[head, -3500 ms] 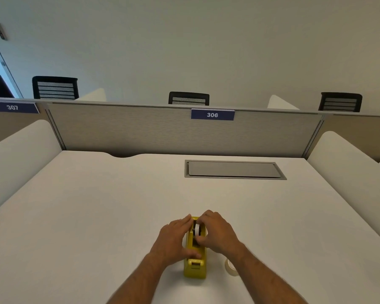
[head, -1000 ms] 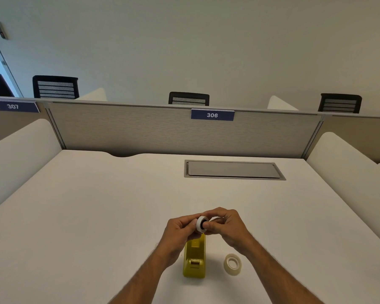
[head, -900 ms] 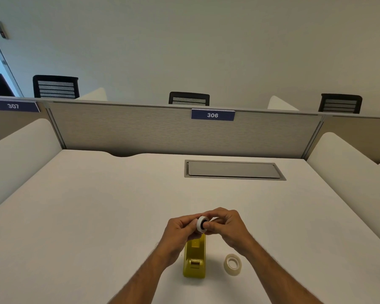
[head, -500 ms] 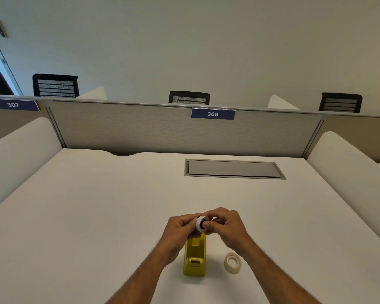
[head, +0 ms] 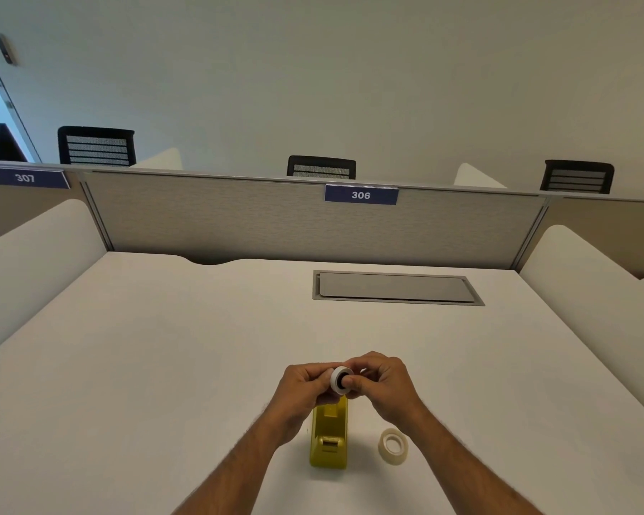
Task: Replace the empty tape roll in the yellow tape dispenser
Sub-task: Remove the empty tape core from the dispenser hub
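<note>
Single head cam, wide-angle, facing fwd and down, desk (head: 164, 366) close, edges prob. distorted

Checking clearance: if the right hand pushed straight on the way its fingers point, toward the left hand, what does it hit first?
The white empty roll it already pinches, black hub at its fingertips. Directly behind that is the left hand, gripping the same roll from the other side. The right hand has no free travel; the yellow dispenser sits lower, probably out of that line.

Two bare forearms are showing here, rising from the bottom edge of the frame toward lower centre. The bare left hand (head: 301, 389) is wearing no glove, ring or watch, and the bare right hand (head: 382, 384) is showing none either. No sleeves are reaching the visible forearms, and fine hair is showing along both.
</note>
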Action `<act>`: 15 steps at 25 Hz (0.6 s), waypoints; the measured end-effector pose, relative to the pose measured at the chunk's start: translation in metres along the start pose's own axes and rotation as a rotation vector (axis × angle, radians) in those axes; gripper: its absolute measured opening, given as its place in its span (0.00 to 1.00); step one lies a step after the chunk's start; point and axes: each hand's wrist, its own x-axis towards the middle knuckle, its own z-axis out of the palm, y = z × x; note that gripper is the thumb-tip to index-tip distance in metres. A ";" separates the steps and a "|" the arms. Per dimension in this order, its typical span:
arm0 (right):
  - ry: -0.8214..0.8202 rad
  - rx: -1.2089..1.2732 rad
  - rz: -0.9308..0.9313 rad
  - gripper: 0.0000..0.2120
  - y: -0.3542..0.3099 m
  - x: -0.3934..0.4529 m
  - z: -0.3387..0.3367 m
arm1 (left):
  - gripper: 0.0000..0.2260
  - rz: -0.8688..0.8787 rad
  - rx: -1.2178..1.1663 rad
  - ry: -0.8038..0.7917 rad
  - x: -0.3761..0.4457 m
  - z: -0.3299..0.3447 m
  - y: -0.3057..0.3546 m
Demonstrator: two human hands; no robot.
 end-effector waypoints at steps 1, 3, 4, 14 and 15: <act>-0.002 0.001 0.005 0.08 0.000 0.000 0.000 | 0.09 -0.002 0.002 0.005 0.000 0.000 0.001; 0.002 0.018 0.026 0.07 -0.001 0.001 0.001 | 0.09 0.004 0.010 0.029 0.001 0.001 0.001; 0.012 0.030 0.039 0.07 -0.001 0.001 0.001 | 0.10 0.015 0.014 0.045 0.001 0.002 0.000; 0.055 0.106 0.064 0.09 0.004 0.001 -0.003 | 0.19 0.143 0.175 0.125 0.003 0.016 -0.006; 0.058 0.102 0.053 0.09 0.004 0.000 -0.003 | 0.19 0.147 0.174 0.130 0.004 0.018 -0.006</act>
